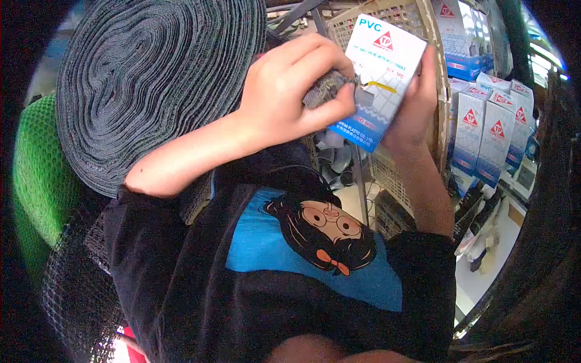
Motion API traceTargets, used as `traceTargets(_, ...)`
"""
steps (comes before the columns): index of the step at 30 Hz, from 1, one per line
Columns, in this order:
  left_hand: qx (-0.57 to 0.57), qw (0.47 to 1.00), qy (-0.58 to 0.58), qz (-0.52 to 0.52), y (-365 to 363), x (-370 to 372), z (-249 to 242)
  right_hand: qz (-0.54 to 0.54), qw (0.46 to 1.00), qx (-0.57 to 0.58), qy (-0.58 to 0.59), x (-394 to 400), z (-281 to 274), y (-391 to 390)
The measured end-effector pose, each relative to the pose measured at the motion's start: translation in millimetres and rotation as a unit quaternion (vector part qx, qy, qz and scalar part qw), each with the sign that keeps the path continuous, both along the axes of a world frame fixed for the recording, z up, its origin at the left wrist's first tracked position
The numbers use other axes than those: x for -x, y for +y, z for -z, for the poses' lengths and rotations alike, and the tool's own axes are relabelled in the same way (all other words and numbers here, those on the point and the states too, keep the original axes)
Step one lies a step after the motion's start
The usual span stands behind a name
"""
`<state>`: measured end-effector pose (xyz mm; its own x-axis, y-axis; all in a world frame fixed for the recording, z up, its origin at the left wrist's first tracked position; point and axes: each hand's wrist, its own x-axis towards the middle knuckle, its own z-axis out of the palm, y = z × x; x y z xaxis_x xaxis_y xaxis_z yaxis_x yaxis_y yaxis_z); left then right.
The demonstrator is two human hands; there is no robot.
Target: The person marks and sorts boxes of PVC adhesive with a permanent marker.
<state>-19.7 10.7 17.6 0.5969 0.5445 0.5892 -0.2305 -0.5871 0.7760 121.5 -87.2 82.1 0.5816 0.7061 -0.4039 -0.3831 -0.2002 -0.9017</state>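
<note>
A white and blue box [378, 57] printed "PVC" is held up, tilted, in front of my chest. My right hand [417, 103] grips it along its right edge, with the fingers partly behind it. A crumpled grey cloth [327, 89] is bunched in my left hand [287, 85], whose fingers are closed round it at the left side of the box. The cloth and the thumb are beside the box's printed front, where a yellow mark shows.
A large roll of dark mesh [151, 91] stands on the left, with green netting [45, 175] beyond it. Behind the box is a beige plastic basket [396, 181]. Several similar boxes [493, 130] stand on the right.
</note>
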Motion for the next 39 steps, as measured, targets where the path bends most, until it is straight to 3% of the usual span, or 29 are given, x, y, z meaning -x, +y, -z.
traceTargets(2,0.014,0.999,0.048,0.021,-5,2,1,0.036,0.999,-0.014,-0.007,-2,1,3)
traceTargets(6,0.061,0.994,0.081,0.047,-12,0,7,0.012,0.995,-0.046,0.091,-15,-1,3)
traceTargets(9,0.104,0.992,0.058,0.037,-10,-3,5,-0.008,0.997,0.010,0.082,-12,3,3)
traceTargets(12,0.124,0.991,0.054,0.015,-3,-5,10,-0.065,0.984,0.064,0.153,-9,10,2)
traceTargets(15,0.116,0.993,0.015,-0.014,1,-6,10,-0.099,0.976,0.099,0.164,-4,9,1)
traceTargets(19,0.072,0.997,0.010,-0.030,5,-7,8,-0.114,0.983,0.072,0.125,-9,6,-1)
traceTargets(26,0.037,0.999,-0.015,-0.035,4,-5,3,-0.122,0.977,0.054,0.166,-11,8,-2)
traceTargets(29,-0.033,0.995,-0.048,-0.080,9,-7,3,-0.088,0.985,0.113,0.098,6,15,6)
traceTargets(31,-0.069,0.994,-0.012,-0.085,7,-9,5,-0.141,0.986,0.089,0.026,0,27,-7)
traceTargets(35,-0.087,0.992,0.012,-0.092,8,-9,2,-0.125,0.989,0.084,0.006,2,23,-7)
traceTargets(39,-0.072,0.997,0.020,0.001,1,-5,1,-0.074,0.996,0.049,-0.021,4,27,-5)
